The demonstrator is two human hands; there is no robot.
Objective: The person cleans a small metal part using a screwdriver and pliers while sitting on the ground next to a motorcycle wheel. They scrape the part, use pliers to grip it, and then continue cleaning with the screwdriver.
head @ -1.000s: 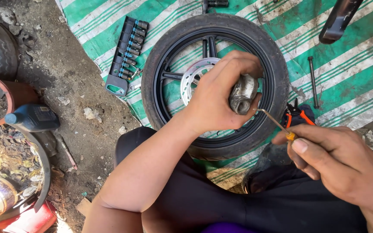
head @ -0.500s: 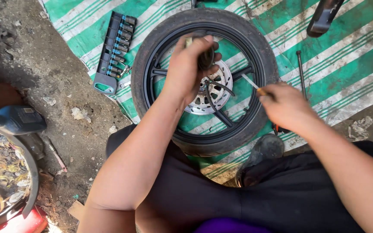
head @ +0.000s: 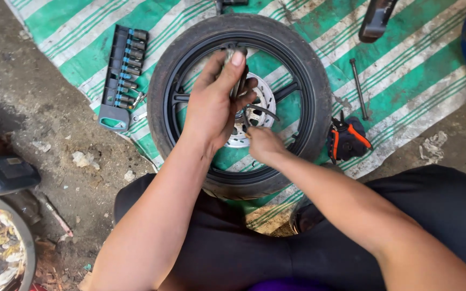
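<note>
Your left hand [head: 214, 102] was clamped on a dark metal tool [head: 238, 81] over the wheel [head: 319, 108] at frame centre; your right hand [head: 262, 144] (closed, contents hidden) worked at its hub [head: 262, 102], unfinished.

Black motorcycle wheel [head: 319, 108], rubber tyre on a black spoked alloy rim, lies flat on the green-and-white striped tarp, silver perforated brake disc [head: 265, 99] facing up at the hub. Small dark metal cylindrical part [head: 240, 81] is held upright just above the hub, gripped in the left hand [head: 214, 108]. Right hand [head: 262, 144] is closed at the disc's near edge, pinching a thin tool, mostly hidden.
</note>
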